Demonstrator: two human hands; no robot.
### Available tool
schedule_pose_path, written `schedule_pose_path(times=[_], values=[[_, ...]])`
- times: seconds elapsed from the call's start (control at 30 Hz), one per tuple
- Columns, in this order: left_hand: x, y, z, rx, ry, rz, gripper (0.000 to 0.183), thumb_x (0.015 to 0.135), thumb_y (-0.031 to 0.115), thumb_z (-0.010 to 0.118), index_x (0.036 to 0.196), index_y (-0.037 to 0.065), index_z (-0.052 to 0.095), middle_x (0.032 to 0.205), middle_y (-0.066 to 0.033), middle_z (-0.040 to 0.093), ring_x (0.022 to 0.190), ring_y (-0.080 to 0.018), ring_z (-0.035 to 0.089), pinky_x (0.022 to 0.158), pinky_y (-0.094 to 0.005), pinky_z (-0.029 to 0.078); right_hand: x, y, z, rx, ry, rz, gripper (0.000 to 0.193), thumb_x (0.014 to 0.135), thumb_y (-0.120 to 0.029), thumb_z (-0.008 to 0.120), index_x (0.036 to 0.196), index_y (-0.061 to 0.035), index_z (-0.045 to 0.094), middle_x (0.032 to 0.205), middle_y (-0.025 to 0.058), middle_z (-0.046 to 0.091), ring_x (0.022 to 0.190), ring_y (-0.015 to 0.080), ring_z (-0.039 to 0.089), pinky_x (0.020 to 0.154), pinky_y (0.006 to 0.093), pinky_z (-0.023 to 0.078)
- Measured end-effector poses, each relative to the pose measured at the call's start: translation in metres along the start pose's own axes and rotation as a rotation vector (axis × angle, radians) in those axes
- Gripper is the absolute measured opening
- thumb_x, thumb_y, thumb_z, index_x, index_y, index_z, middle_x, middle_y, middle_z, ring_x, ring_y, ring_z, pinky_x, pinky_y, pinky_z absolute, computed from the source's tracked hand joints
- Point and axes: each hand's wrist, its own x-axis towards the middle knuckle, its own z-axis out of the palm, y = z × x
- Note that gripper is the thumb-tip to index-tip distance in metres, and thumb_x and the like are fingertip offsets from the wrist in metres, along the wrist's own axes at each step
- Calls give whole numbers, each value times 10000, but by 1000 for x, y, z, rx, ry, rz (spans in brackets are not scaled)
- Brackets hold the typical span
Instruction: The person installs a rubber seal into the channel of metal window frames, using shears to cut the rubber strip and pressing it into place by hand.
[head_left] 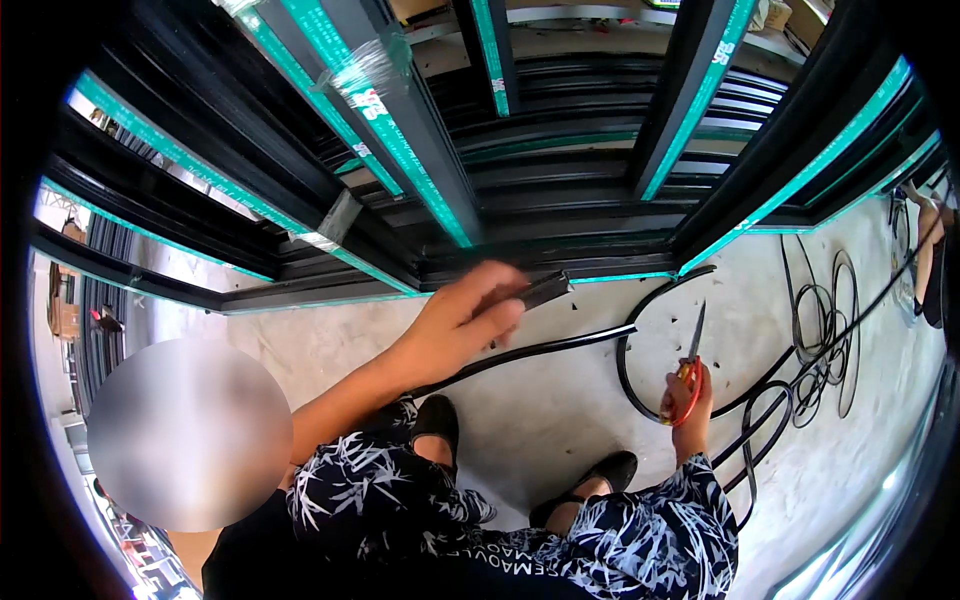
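Note:
My left hand (470,318) reaches to the lower bar of a dark metal frame (350,288) edged with green film. Its fingers are partly smeared by motion. Between thumb and fingers is a short black strip end (545,290), pointing right along the bar. Lower and to the right, my right hand (688,400) is closed around scissors (686,385) with red handles, blades pointing up and away. A long black rubber strip (540,348) runs across the floor below my left hand; whether it joins the held piece is hidden.
Loops of black strip or cable (825,340) lie on the pale floor (520,450) at right. Small dark scraps are scattered near the scissors. More frame bars (690,110) rise ahead. Another person's arm (930,240) shows at the far right edge. My shoes (610,470) stand below.

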Motion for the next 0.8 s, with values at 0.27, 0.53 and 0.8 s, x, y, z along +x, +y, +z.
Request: schedule_pose_path(times=[0.27, 0.53, 0.8], values=[[13, 11, 18, -269, -26, 157, 343, 1014, 230, 576, 1290, 49, 486, 832, -9, 525, 630, -64, 431, 541, -218, 342, -63, -165, 75, -273, -311, -506, 509, 790, -4, 759, 1248, 0, 538, 796, 8, 545, 668, 72, 495, 569, 234, 425], [9, 1, 11, -608, -159, 113, 370, 1019, 358, 549, 1257, 81, 490, 751, -21, 474, 596, -94, 392, 556, -247, 335, -81, -194, 103, -313, -361, -788, 619, 609, -118, 903, 1153, -43, 618, 861, 59, 586, 645, 145, 523, 529, 271, 416], [11, -6, 26, -526, -47, 265, 366, 1036, 274, 532, 1309, 58, 418, 905, -47, 532, 744, -112, 491, 650, -261, 427, -84, -186, 112, -400, -302, -927, 683, 565, -124, 930, 1160, -48, 603, 975, 95, 578, 726, 180, 529, 590, 306, 440]])
